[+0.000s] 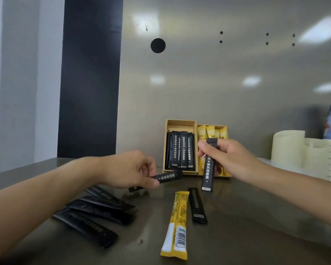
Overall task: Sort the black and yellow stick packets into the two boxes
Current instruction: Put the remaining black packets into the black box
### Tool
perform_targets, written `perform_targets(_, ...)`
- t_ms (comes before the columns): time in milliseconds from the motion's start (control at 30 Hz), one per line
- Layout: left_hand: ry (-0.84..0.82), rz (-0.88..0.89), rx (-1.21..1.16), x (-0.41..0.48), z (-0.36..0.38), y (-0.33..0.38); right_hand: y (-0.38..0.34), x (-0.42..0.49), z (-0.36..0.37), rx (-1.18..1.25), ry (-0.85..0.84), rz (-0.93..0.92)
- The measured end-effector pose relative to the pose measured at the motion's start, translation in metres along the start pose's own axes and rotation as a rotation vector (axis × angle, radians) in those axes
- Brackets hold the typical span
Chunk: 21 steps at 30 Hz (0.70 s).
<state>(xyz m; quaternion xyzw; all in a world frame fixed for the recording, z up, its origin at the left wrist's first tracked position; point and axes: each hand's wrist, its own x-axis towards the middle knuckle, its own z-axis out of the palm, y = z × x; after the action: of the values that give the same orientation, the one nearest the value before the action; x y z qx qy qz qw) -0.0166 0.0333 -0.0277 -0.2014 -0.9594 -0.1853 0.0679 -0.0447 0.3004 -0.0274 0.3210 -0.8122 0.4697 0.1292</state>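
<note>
Black packet [208, 169] pinched upright in right hand [227, 155], near yellow box [225, 131]. Second black packet [166, 177] gripped flat in left hand [130, 169], near black box [180, 125]. Loose on worktop [256, 217]: black pile [95, 213] left, yellow packet [177, 224] centre.

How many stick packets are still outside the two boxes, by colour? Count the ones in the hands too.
Black, lying on the table: 4, that is 3 in the pile at left and 1 beside the yellow one.
Black, held: 2, one in the left hand, one in the right hand.
Yellow, on the table: 1.
Total: 7
</note>
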Motion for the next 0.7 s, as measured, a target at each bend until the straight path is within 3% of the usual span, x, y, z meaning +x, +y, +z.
perform_targets(133, 0.003, 0.016, -0.095, -0.007, -0.007, 0.000, 0.017, -0.002, -0.007, -0.197, -0.096, 0.132)
perform_targets(200, -0.012, 0.008, -0.120, -0.012, -0.012, 0.001, 0.023, -0.002, -0.006, -0.436, -0.070, 0.068)
perform_targets(367, -0.054, -0.010, -0.166, -0.016, -0.021, 0.001, 0.020, -0.011, 0.009, -0.699, -0.051, -0.071)
perform_targets(700, 0.037, 0.118, -0.288, -0.012, -0.013, 0.014, -0.006, -0.027, 0.033, -0.372, -0.053, -0.225)
